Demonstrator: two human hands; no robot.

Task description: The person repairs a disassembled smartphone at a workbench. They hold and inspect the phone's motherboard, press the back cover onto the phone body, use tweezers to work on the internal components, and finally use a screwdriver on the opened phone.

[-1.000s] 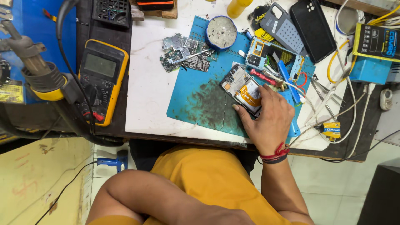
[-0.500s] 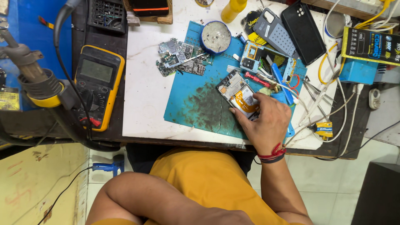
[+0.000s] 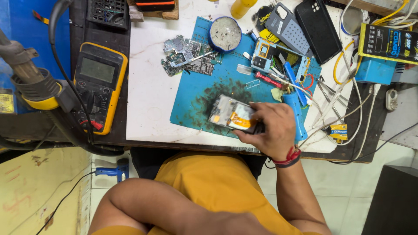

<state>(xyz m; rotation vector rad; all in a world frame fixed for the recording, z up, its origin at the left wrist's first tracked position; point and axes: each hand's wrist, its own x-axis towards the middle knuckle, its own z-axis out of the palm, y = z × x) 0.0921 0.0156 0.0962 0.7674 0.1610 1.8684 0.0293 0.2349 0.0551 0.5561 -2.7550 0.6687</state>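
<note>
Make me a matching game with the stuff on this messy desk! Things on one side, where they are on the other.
Things:
1. opened phone
2. multimeter
3. round tin
4. left arm

Places:
A. far edge of the blue mat
B. folded across the lap
C. under the right hand
D. dark shelf left of the white top

Pairs: 1-C, 2-D, 3-A, 4-B
</note>
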